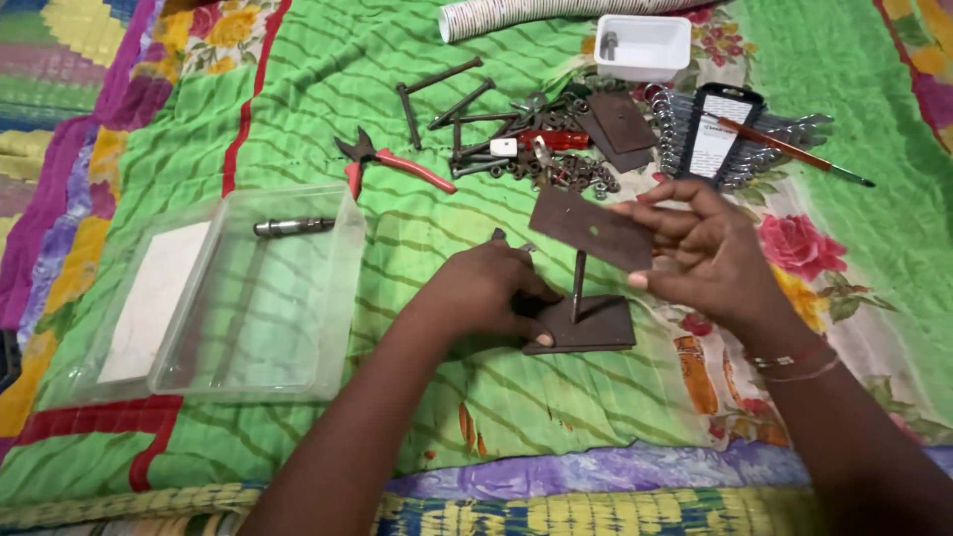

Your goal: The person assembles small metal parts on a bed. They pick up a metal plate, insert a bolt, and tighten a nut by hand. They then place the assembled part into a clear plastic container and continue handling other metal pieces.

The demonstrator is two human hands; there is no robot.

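Observation:
My left hand (pixel 486 293) presses down on a dark rusty metal plate (pixel 596 326) lying on the quilt, thumb on its near edge. A bolt (pixel 577 286) stands upright through that plate. My right hand (pixel 700 248) holds a second dark plate (pixel 586 226) with a small hole, tilted just above the bolt's top. Both plates are flat and roughly rectangular.
A clear plastic tub (pixel 263 298) with a metal socket piece (pixel 293 227) sits at left. Behind lie red-handled pliers (pixel 392 164), loose bolts and nuts (pixel 516 149), more plates (pixel 617 124), a wrench set (pixel 720 134), a paintbrush (pixel 794 151) and a white box (pixel 642 45).

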